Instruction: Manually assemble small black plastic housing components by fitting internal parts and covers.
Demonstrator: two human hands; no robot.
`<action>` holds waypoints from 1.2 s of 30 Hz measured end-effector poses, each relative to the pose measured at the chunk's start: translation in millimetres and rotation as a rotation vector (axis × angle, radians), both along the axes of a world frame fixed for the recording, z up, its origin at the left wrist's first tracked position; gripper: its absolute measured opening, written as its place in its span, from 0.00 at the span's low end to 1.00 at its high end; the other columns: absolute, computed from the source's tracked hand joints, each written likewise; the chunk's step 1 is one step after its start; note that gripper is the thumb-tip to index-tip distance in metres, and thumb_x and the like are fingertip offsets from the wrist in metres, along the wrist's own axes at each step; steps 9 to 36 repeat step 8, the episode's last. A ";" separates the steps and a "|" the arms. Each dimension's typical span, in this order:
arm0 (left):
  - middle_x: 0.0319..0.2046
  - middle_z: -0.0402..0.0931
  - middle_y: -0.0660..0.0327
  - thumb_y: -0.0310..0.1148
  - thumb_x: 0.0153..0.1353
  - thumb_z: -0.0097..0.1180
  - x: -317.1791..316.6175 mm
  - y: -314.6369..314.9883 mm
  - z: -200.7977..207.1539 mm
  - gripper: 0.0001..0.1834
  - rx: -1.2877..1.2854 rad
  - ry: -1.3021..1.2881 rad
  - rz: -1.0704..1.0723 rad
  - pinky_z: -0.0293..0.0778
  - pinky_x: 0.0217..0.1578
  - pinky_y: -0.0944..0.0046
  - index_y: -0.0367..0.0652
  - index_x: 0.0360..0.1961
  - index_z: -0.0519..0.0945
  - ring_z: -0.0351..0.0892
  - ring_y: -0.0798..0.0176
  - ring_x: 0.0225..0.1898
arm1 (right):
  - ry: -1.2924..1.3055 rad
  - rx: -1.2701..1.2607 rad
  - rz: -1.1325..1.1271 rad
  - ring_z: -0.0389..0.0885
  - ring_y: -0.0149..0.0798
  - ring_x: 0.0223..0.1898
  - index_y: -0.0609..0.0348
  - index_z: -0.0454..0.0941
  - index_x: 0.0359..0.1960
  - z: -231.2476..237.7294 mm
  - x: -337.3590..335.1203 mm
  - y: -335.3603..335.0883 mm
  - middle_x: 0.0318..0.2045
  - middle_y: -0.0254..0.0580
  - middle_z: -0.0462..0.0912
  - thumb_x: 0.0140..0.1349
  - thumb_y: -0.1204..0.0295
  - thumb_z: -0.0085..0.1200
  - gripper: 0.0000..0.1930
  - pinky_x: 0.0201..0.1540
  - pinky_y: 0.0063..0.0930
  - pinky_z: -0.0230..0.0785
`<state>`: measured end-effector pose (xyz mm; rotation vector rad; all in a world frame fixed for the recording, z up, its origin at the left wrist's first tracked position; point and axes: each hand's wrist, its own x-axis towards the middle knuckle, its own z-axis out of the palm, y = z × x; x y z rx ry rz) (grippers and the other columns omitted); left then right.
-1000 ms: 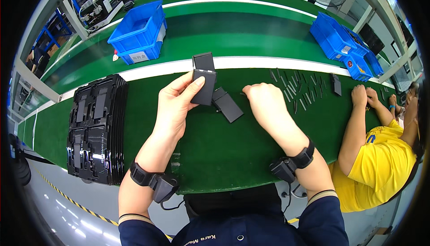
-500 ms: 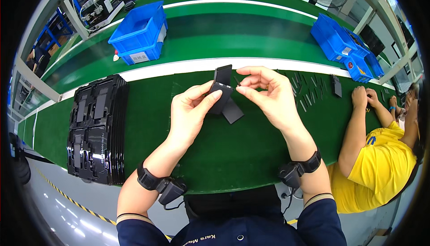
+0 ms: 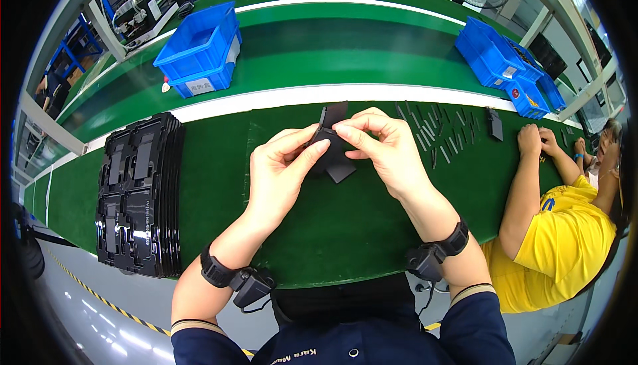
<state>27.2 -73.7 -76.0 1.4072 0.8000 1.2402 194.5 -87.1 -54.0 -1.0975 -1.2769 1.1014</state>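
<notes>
My left hand (image 3: 280, 166) grips a black flat folding device between thumb and fingers, above the green mat. One black panel (image 3: 336, 113) of it stands up at the far side, and another flat black part (image 3: 341, 168) sticks out below. My right hand (image 3: 391, 149) is closed in a pinch at the device's upper right edge, its thumb and index fingertips touching that edge. Whatever lies between those fingertips is covered by them. To the right of this hand, several thin dark and grey strips (image 3: 425, 140) lie scattered on the mat.
A stack of glossy black trays (image 3: 138, 195) stands at the left. Blue bins (image 3: 199, 49) sit beyond the white ledge, with more blue bins (image 3: 488, 53) at the far right. A black rectangular piece (image 3: 495, 126) lies near a co-worker in a yellow shirt (image 3: 558, 232).
My right hand has moved left onto the device's edge; the small dark strip visible in its fingers earlier is now hidden. The left hand still grips the device.
</notes>
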 end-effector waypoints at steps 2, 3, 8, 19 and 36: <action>0.33 0.75 0.65 0.24 0.56 0.58 0.0 -0.2 -0.4 0.13 -0.015 -0.005 -0.002 0.70 0.35 0.76 0.37 0.44 0.79 0.74 0.75 0.35 | 0.040 -0.026 -0.012 0.74 0.25 0.32 0.61 0.82 0.32 -0.4 -1.6 0.3 0.29 0.32 0.75 0.55 0.69 0.58 0.08 0.30 0.18 0.68; 0.33 0.75 0.65 0.24 0.56 0.58 0.1 0.3 -1.4 0.13 -0.011 -0.009 -0.002 0.71 0.36 0.76 0.37 0.44 0.79 0.74 0.75 0.35 | 0.022 0.007 -0.018 0.74 0.25 0.32 0.61 0.82 0.32 -2.0 -1.8 1.1 0.29 0.32 0.75 0.55 0.69 0.58 0.08 0.30 0.18 0.68; 0.34 0.75 0.64 0.24 0.55 0.58 1.2 0.3 -1.4 0.13 -0.031 -0.032 -0.010 0.71 0.36 0.76 0.38 0.43 0.79 0.74 0.74 0.36 | -0.209 0.165 -0.033 0.75 0.28 0.35 0.60 0.81 0.35 -4.4 -0.3 2.6 0.31 0.35 0.76 0.57 0.69 0.56 0.08 0.33 0.20 0.70; 0.34 0.75 0.64 0.24 0.55 0.58 1.2 0.3 -1.4 0.13 -0.031 -0.032 -0.010 0.71 0.36 0.76 0.38 0.43 0.79 0.74 0.74 0.36 | -0.209 0.165 -0.033 0.75 0.28 0.35 0.60 0.81 0.35 -4.4 -0.3 2.6 0.31 0.35 0.76 0.57 0.69 0.56 0.08 0.33 0.20 0.70; 0.34 0.75 0.64 0.24 0.55 0.58 1.2 0.3 -1.4 0.13 -0.031 -0.032 -0.010 0.71 0.36 0.76 0.38 0.43 0.79 0.74 0.74 0.36 | -0.209 0.165 -0.033 0.75 0.28 0.35 0.60 0.81 0.35 -4.4 -0.3 2.6 0.31 0.35 0.76 0.57 0.69 0.56 0.08 0.33 0.20 0.70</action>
